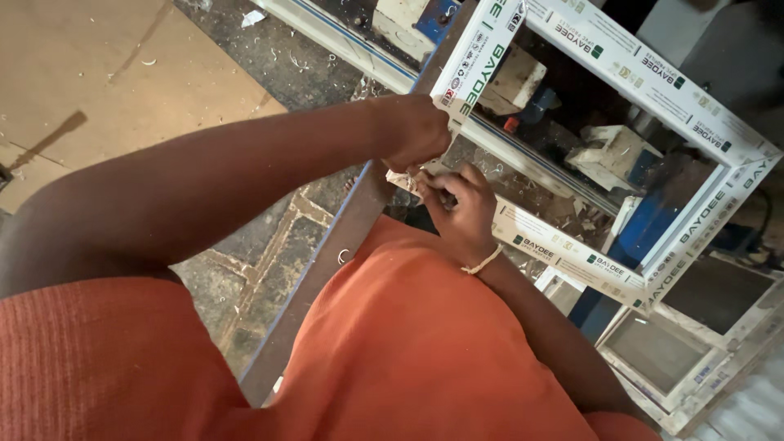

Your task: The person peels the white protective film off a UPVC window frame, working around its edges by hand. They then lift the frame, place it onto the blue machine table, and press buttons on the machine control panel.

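The left hand (418, 131) grips a corner of the white rectangular plastic window frame (645, 82), steadying it. The right hand (457, 204) pinches a pale curled strip (406, 181) there (apparently protective film), so corner cleaning seems under way; pulling it free likely needs a firm, steady tug.

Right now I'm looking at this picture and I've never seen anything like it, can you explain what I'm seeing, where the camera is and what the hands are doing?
There is no machine here. The one picture comes from a camera worn on a person's head, looking down past their orange clothing at their own two bare hands.

Both hands meet at the near corner of a white plastic window frame, whose film wrap carries green print. The left hand is closed in a grip on the frame's corner. The right hand, with a pale band at the wrist, pinches something small and pale at that corner; I cannot tell what it is.

The frame lies on a workbench edged by a blue metal rail. More white frames lie at the lower right. Brown board and shavings cover the floor.
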